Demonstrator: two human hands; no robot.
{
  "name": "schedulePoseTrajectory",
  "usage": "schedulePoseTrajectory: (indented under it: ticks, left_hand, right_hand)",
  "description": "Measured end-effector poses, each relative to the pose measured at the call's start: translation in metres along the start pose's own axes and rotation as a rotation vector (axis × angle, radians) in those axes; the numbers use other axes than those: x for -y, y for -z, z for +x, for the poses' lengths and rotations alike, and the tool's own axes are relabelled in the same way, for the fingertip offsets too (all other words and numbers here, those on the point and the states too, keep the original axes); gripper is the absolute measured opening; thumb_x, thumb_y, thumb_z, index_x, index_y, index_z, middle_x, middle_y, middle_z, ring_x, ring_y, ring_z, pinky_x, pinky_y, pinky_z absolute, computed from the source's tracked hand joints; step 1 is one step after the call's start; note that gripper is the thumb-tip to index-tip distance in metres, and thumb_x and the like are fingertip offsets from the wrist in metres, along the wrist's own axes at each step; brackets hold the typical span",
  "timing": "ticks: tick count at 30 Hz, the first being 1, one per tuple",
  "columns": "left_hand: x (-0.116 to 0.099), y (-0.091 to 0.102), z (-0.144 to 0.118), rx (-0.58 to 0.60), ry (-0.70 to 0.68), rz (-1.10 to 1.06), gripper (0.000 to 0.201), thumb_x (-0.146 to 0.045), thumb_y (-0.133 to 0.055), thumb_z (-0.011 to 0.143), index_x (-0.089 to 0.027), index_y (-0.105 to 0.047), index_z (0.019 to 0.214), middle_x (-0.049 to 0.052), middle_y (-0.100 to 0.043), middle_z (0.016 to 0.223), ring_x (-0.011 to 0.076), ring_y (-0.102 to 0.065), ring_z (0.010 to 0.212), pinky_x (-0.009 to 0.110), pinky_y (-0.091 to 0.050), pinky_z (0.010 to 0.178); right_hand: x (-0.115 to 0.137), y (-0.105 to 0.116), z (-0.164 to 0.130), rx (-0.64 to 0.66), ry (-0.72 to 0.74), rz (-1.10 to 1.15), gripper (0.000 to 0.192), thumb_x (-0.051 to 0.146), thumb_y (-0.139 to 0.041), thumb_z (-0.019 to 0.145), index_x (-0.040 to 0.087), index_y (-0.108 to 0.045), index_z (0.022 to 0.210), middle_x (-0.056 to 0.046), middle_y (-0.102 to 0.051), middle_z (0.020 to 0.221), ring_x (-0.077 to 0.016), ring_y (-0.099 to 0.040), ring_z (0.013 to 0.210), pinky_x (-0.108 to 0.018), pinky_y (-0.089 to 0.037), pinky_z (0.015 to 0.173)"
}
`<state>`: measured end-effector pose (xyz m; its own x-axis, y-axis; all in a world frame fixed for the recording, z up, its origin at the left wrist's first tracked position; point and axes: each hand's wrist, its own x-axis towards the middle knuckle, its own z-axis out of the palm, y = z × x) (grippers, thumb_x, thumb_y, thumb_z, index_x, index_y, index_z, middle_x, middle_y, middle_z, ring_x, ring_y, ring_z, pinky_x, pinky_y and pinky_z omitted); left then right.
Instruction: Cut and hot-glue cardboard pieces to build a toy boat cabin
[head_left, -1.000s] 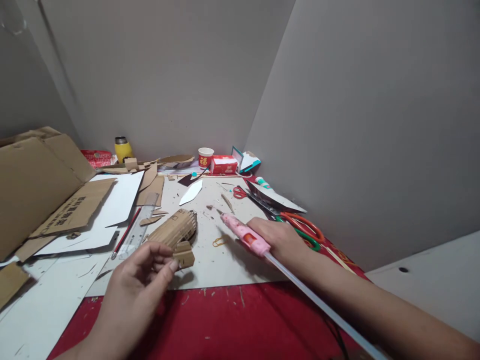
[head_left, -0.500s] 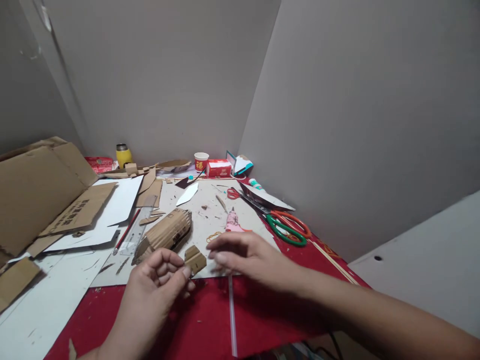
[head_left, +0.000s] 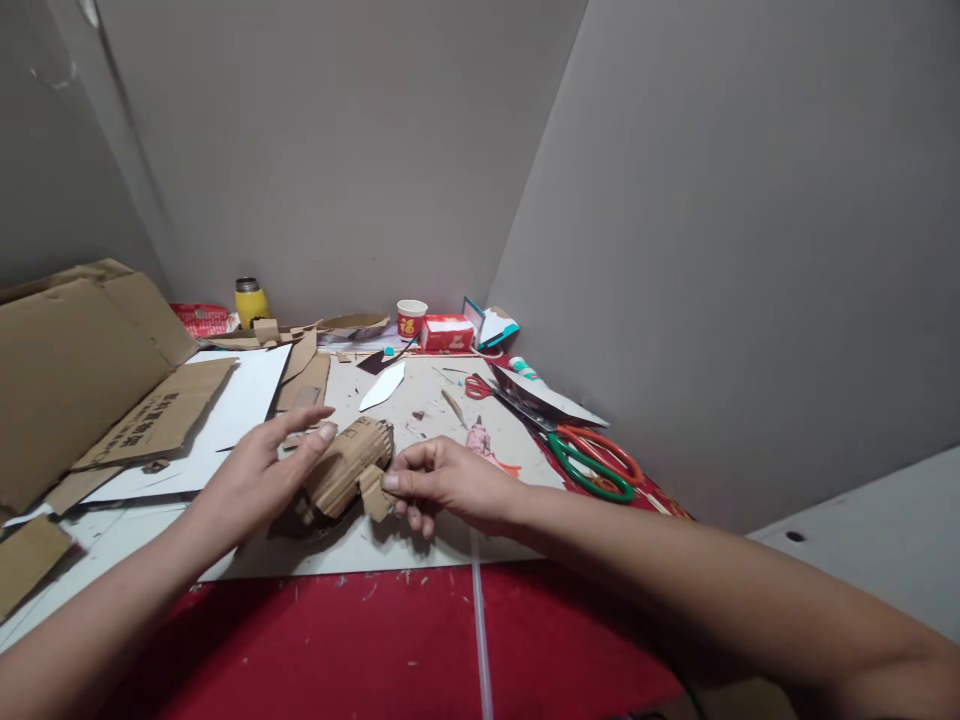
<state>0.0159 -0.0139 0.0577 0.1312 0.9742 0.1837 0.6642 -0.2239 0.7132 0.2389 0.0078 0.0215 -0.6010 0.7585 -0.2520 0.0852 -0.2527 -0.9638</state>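
Observation:
My right hand (head_left: 442, 485) pinches a small cardboard piece (head_left: 375, 493) between thumb and fingers. The piece is beside the near right side of a rolled, ridged cardboard body (head_left: 349, 460); I cannot tell whether the two touch. My left hand (head_left: 274, 465) is at the left of that body, thumb and fingers apart, and hides part of it. Behind my right hand lies a pink glue gun (head_left: 480, 440), partly hidden by the hand. A white glue stick (head_left: 481, 630) lies across the red cloth (head_left: 360, 650) below my right wrist.
Scissors with green and orange handles (head_left: 592, 465) lie at the right, near small red scissors (head_left: 478, 386). A large cardboard box (head_left: 75, 370) stands at the left. At the back are a yellow bottle (head_left: 251, 303), a paper cup (head_left: 412, 318) and a red box (head_left: 448, 335).
The small cardboard piece has passed from my left hand to my right. My left hand has moved up and left to the cardboard body and opened.

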Motion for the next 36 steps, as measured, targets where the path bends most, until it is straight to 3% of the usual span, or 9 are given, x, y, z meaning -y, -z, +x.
schedulePoseTrajectory:
  ticks: [3,7,13,18,22,28,36]
  left_hand:
    - [0.010,-0.009,0.010,0.109,0.000,-0.042,0.059,-0.061,-0.045,0.088,-0.018,-0.064,0.123,0.012,-0.064,0.130,0.0322,-0.058,0.121,0.046,-0.043,0.103]
    - [0.014,-0.016,0.009,0.140,-0.049,-0.071,0.055,-0.059,-0.046,0.088,-0.020,-0.065,0.121,0.009,-0.066,0.129,0.0315,-0.060,0.119,0.043,-0.047,0.099]
    - [0.011,-0.016,0.008,0.201,0.019,-0.064,0.062,-0.060,-0.052,0.084,-0.018,-0.056,0.130,0.011,-0.064,0.130,0.0309,-0.059,0.116,0.042,-0.046,0.100]
    - [0.005,-0.018,0.005,0.243,0.085,-0.097,0.061,-0.054,-0.057,0.083,-0.021,-0.049,0.133,0.008,-0.070,0.109,0.0252,-0.069,0.083,0.035,-0.055,0.072]
    - [0.003,-0.021,0.003,0.244,0.112,-0.146,0.058,-0.047,-0.056,0.084,-0.020,-0.046,0.134,0.003,-0.069,0.083,0.0183,-0.062,0.057,0.029,-0.050,0.053]
    - [0.008,-0.024,0.003,0.189,0.053,-0.112,0.053,-0.043,-0.056,0.083,-0.017,-0.050,0.129,0.008,-0.069,0.101,0.0187,-0.064,0.067,0.029,-0.051,0.058]
    - [0.010,-0.027,0.004,0.223,0.088,-0.155,0.055,-0.044,-0.055,0.085,-0.018,-0.046,0.133,0.008,-0.069,0.097,0.0174,-0.062,0.061,0.029,-0.051,0.055]
  right_hand:
    - [-0.002,-0.001,0.006,-0.008,-0.020,0.026,0.030,0.037,-0.077,0.072,0.012,-0.062,0.064,0.002,-0.063,0.057,-0.0060,-0.057,0.043,-0.016,-0.048,0.039]
    - [-0.002,-0.001,0.010,-0.014,-0.045,0.050,0.025,0.031,-0.075,0.076,0.012,-0.062,0.065,0.001,-0.064,0.056,-0.0064,-0.057,0.042,-0.016,-0.048,0.039]
    - [-0.004,0.001,0.015,-0.021,-0.063,0.057,0.025,0.028,-0.071,0.080,0.011,-0.062,0.065,0.000,-0.063,0.054,-0.0072,-0.057,0.039,-0.017,-0.048,0.037]
    - [-0.007,-0.001,0.018,-0.034,-0.071,0.064,0.024,0.023,-0.067,0.082,0.011,-0.060,0.062,0.000,-0.063,0.053,-0.0076,-0.057,0.037,-0.016,-0.048,0.036]
    - [-0.007,-0.004,0.019,-0.057,-0.087,0.073,0.025,0.016,-0.061,0.085,0.011,-0.059,0.061,0.000,-0.062,0.051,-0.0072,-0.056,0.035,-0.015,-0.046,0.034]
    - [-0.006,-0.008,0.019,-0.108,-0.096,0.081,0.026,0.015,-0.061,0.087,0.012,-0.057,0.061,0.001,-0.061,0.051,-0.0067,-0.055,0.035,-0.015,-0.046,0.033]
    - [-0.014,-0.010,0.016,-0.159,-0.085,0.099,0.023,0.024,-0.066,0.085,0.013,-0.056,0.067,0.001,-0.062,0.053,-0.0085,-0.057,0.037,-0.016,-0.046,0.032]
